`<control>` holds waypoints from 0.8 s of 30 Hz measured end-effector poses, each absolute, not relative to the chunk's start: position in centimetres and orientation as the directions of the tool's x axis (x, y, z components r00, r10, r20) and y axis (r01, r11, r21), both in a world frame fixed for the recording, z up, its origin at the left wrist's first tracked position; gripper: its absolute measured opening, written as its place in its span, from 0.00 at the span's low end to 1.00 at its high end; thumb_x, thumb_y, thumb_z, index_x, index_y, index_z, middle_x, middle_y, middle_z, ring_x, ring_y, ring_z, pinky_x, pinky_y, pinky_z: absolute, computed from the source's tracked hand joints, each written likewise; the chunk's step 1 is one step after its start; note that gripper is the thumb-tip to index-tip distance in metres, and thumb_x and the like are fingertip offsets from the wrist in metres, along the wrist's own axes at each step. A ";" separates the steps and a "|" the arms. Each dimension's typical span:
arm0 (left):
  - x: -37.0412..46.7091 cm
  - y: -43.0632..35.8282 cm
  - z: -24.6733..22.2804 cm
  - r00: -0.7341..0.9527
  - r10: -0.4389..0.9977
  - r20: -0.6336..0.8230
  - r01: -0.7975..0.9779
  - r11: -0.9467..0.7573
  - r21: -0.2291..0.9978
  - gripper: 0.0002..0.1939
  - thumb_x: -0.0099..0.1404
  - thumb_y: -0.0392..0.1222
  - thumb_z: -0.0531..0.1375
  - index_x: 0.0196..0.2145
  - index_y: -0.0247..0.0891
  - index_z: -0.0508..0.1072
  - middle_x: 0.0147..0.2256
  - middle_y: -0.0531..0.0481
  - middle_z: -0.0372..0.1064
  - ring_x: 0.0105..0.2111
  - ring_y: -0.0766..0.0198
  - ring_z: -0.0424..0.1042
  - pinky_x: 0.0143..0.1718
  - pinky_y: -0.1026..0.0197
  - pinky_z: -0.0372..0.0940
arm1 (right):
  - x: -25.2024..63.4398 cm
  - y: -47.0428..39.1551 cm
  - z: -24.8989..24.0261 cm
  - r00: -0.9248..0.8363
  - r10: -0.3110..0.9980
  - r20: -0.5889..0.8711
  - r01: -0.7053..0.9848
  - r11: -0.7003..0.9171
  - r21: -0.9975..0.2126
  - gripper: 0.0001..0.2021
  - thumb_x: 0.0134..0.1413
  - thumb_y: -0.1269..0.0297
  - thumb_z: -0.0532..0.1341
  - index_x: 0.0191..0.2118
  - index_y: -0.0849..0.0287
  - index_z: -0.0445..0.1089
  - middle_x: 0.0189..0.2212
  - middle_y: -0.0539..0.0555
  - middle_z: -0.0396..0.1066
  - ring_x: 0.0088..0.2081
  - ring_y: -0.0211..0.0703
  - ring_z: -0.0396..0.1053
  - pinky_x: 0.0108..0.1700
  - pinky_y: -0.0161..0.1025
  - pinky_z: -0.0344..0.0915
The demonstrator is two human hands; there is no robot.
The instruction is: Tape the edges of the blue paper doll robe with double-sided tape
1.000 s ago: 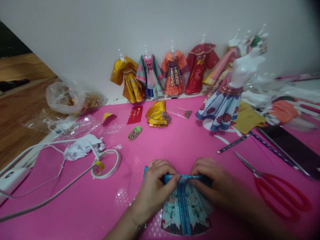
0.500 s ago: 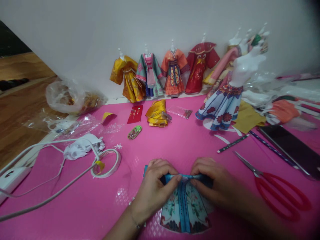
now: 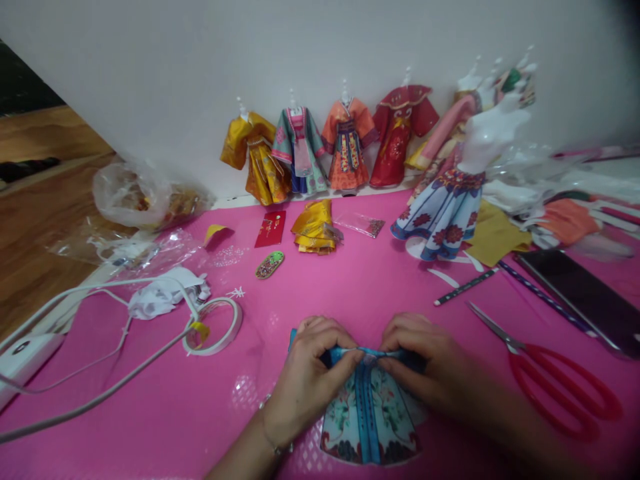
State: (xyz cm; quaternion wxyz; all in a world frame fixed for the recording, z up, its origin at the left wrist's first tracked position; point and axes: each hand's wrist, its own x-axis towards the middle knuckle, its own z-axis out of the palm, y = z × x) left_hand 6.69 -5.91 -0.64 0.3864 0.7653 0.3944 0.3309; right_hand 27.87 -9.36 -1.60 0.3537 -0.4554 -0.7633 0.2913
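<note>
A small doll skirt [image 3: 370,420], pale with blue bands and a floral print, lies on the pink mat [image 3: 165,407] close in front of me. My left hand [image 3: 323,360] pinches its blue top edge between thumb and fingers, left of the middle. On the other side of the middle, my right hand [image 3: 417,357] grips the same edge, thumb toward me. The fingers hide both ends of the blue band. Right of my right hand lie scissors [image 3: 545,387] with red handles, not touched.
Dressed doll forms [image 3: 349,147] line the wall, and one in a blue-white skirt [image 3: 440,213] stands nearer. Folded yellow fabric [image 3: 315,227], a tape roll [image 3: 235,327] and white cables [image 3: 115,393] lie about. A phone [image 3: 585,300] and pencils [image 3: 465,288] are at right.
Both hands keep their pinch on the skirt's top edge. The right thumb has shifted very slightly left; otherwise almost nothing differs.
</note>
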 end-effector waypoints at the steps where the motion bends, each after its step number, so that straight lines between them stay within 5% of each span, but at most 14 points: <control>1: 6.7 -5.9 -0.6 0.473 0.857 0.206 0.344 -0.395 0.852 0.10 0.65 0.36 0.63 0.25 0.39 0.73 0.25 0.53 0.71 0.31 0.60 0.69 0.43 0.53 0.57 | 27.9 -9.4 -1.6 -0.331 0.903 0.275 0.489 0.414 -0.768 0.03 0.61 0.69 0.62 0.34 0.58 0.70 0.30 0.51 0.72 0.36 0.45 0.68 0.39 0.43 0.60; 16: 6.8 -5.9 -0.8 0.482 0.842 0.241 0.314 -0.423 0.850 0.10 0.66 0.38 0.64 0.26 0.39 0.74 0.25 0.54 0.72 0.30 0.61 0.69 0.42 0.54 0.57 | 27.9 -9.3 -2.0 -0.344 0.898 0.276 0.486 0.422 -0.766 0.09 0.67 0.67 0.56 0.32 0.58 0.67 0.30 0.52 0.69 0.35 0.45 0.65 0.38 0.43 0.58; 24: 6.6 -5.9 -1.2 0.475 0.853 0.218 0.339 -0.406 0.849 0.10 0.67 0.39 0.64 0.26 0.39 0.74 0.25 0.53 0.71 0.31 0.60 0.69 0.42 0.54 0.56 | 27.9 -9.6 -1.7 -0.355 0.900 0.254 0.520 0.416 -0.746 0.01 0.60 0.68 0.63 0.38 0.57 0.70 0.33 0.52 0.72 0.37 0.46 0.66 0.40 0.44 0.60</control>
